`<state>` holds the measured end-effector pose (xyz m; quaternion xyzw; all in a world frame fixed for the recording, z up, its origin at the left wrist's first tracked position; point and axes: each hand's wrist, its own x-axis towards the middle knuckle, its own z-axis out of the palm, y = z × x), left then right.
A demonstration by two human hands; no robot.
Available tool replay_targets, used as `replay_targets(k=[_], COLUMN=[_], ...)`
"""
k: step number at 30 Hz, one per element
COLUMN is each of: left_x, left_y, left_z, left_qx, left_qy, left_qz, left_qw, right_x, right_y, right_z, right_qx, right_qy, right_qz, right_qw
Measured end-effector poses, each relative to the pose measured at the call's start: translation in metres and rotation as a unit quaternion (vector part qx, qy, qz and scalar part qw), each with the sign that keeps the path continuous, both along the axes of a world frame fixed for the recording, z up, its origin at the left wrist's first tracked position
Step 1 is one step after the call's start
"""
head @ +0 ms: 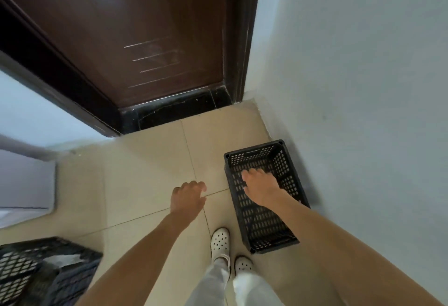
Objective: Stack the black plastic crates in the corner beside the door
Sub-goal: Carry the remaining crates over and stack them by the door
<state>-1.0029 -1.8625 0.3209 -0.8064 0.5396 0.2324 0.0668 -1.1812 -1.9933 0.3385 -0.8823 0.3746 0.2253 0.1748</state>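
Observation:
A black perforated plastic crate [264,221] lies on the tiled floor along the right wall, a little short of the corner beside the dark brown door [135,39]. My right hand [260,187] hovers over its open top with fingers spread, holding nothing. My left hand [186,198] hangs above the floor to the crate's left, fingers loosely curled and empty. More black crates [41,274] sit at the bottom left, with something pale lying inside one.
The pale wall [363,87] runs down the right side. A black threshold [179,109] lies under the door. A grey-white box or cabinet [26,184] stands at the left. My feet in white perforated clogs [220,242] stand beside the crate.

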Motion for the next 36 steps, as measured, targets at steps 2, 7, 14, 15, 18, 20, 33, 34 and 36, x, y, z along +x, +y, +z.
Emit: replay_targets(k=[2, 7, 14, 15, 18, 20, 33, 34, 36], left_x=[0.006, 0.031, 0.051, 0.050, 0.044, 0.036, -0.006, -0.007, -0.008], left_y=[0.028, 0.106, 0.251, 0.275, 0.346, 0.395, 0.665, 0.688, 0.737], left_z=[0.017, 0.060, 0.106, 0.113, 0.134, 0.143, 0.156, 0.155, 0.154], left_qx=[-0.020, -0.054, -0.041, -0.035, -0.001, 0.020, 0.063, 0.065, 0.066], left_qy=[-0.016, -0.055, -0.108, -0.120, -0.152, -0.166, -0.164, -0.164, -0.165], left_qz=[0.037, 0.162, 0.314, 0.328, 0.376, 0.414, 0.598, 0.604, 0.619], left_qw=[0.999, 0.984, 0.942, 0.936, 0.914, 0.895, 0.782, 0.777, 0.765], right_x=[0.015, 0.071, 0.153, 0.162, 0.186, 0.198, 0.268, 0.273, 0.285], right_y=[0.011, 0.049, 0.159, 0.178, 0.236, 0.275, 0.567, 0.593, 0.646], right_z=[0.018, 0.067, 0.106, 0.111, 0.127, 0.137, 0.173, 0.173, 0.174], right_qx=[-0.020, -0.057, -0.068, -0.072, -0.071, -0.065, -0.011, -0.012, -0.017], right_qy=[-0.002, -0.038, -0.111, -0.116, -0.134, -0.144, -0.193, -0.189, -0.182], right_qz=[0.058, 0.180, 0.332, 0.352, 0.412, 0.456, 0.640, 0.650, 0.669], right_qw=[0.998, 0.981, 0.934, 0.926, 0.898, 0.876, 0.744, 0.736, 0.720])
